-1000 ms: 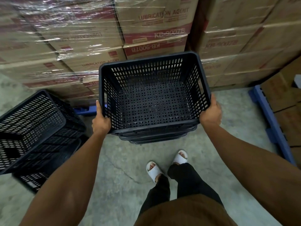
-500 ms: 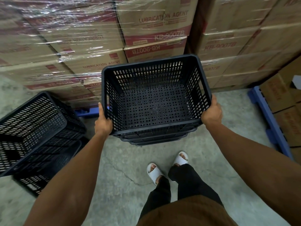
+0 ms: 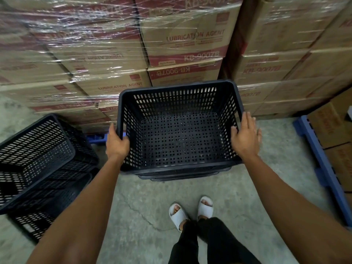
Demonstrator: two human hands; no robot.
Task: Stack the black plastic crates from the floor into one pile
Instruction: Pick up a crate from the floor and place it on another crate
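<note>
Black crates: one stack between two hands, another stack left.

Bare arms, no sleeves. Black trousers, brown top hem? unclear. White open-toe slides.

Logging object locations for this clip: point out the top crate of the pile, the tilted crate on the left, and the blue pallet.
top crate [image 3: 179, 139], head view, on its perforated floor.
tilted crate [image 3: 36, 147], head view, on its slotted inner wall.
blue pallet [image 3: 322, 164], head view, on its long edge.
</note>
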